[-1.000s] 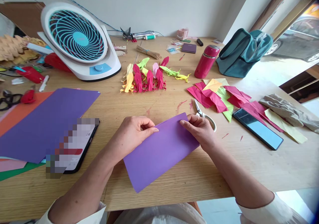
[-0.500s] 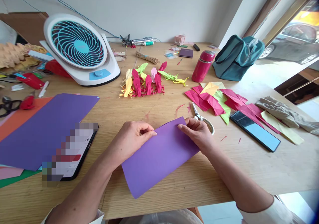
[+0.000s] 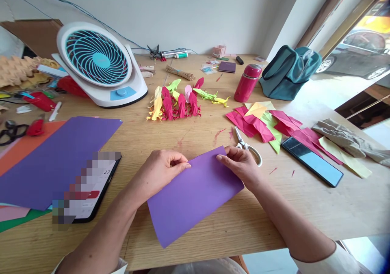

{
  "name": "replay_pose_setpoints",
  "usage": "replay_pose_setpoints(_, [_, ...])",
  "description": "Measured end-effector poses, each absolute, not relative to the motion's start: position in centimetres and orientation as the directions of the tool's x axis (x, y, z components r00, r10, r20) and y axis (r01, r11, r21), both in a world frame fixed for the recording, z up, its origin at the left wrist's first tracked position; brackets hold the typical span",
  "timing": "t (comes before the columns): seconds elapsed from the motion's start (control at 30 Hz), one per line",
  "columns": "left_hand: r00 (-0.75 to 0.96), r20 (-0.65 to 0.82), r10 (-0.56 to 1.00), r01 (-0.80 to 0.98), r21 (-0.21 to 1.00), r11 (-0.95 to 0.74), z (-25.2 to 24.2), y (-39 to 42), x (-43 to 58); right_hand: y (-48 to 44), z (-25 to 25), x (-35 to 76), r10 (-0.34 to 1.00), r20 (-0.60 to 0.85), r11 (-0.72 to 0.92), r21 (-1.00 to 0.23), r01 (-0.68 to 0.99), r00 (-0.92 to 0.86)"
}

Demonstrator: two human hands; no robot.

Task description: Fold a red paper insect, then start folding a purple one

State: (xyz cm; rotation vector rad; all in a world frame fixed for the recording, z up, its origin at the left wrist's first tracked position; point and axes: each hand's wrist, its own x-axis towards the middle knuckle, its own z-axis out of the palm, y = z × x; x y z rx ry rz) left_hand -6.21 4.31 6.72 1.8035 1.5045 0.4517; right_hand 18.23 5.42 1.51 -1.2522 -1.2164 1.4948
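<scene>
Over the near side of the table, the left hand and right hand each pinch the far edge of the purple paper, seemingly lining up its edges, so the next move probably calls for a steady hold.

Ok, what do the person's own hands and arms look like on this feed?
The left hand and right hand are ungloved, with bare wrists and forearms. Off-white sleeves show at the picture's bottom edge, plain where visible; most of the left one is out of view.
</scene>
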Motion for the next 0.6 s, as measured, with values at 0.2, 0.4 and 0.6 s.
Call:
replay_pose_setpoints(0.2, [0.272, -0.201, 0.941, 0.692, 0.720, -0.046, 6.72, 4.37, -6.25, 5.38, 1.58, 18.18, 0.963, -0.181, -0.188, -0.982, -0.017, -0.198])
replay_pose_setpoints(0.4, [0.269, -0.252, 0.930, 0.698, 0.716, -0.008, 6.66, 4.41, -6.32, 5.35, 1.76, 17.85, 0.957, -0.212, -0.217, -0.976, 0.001, -0.198])
replay_pose_setpoints(0.6, [0.280, -0.242, 0.929, 0.687, 0.726, -0.018, 6.58, 4.32, -6.44, 5.46, 1.63, 17.78, 0.952, -0.240, -0.245, -0.969, -0.005, -0.189])
